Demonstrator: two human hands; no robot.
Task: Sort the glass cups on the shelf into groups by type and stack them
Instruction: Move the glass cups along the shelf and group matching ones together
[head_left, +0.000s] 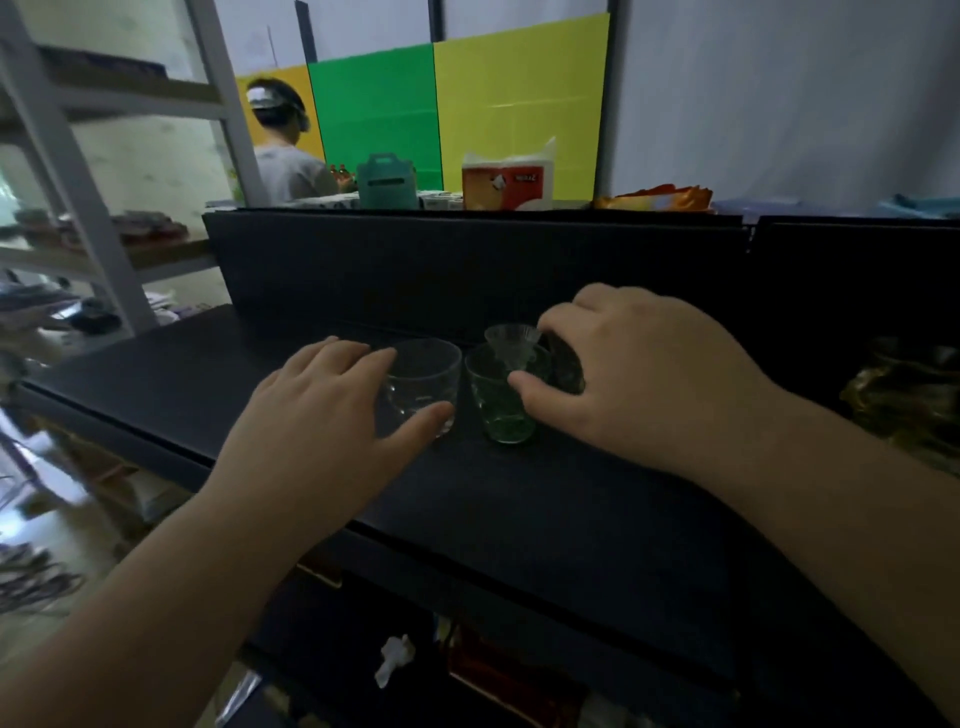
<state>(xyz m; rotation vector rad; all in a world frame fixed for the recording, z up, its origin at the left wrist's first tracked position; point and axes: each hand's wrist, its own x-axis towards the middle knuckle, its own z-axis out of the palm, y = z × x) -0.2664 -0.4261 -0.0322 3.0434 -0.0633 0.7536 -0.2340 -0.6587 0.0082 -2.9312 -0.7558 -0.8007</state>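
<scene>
Glass throughout, thin-walled and see-through, standing on a matte black shelf board (519, 499); a clear round glass tumbler (423, 384) at left, a green-tinted tapered glass cup (506, 402) just beside it, a small clear flared glass (510, 340) seemingly sitting in or just behind the green cup's mouth (hard to tell which), and a darker glass cup (563, 366) mostly hidden under the right hand. Left hand (322, 415) curved round the clear tumbler, fingers along its far side and thumb at the near base, apparently gripping though full contact cannot be told. Right hand (639, 379) curled over the darker cup, thumb tip touching the green cup's side and fingers arched over the rim behind. Likely light, rigid and slick to bare skin; brittle at the rims, so probably best taken round the lower wall with thumb opposing fingers, not pinched at the lip. Nested stacking probably calls for a straight, gentle descent, since glass on glass can chip or jam when tilted. Beyond the black backboard (467, 270), a green box (385, 179), a red-and-white carton (509, 182) and another person's back (288, 166).
</scene>
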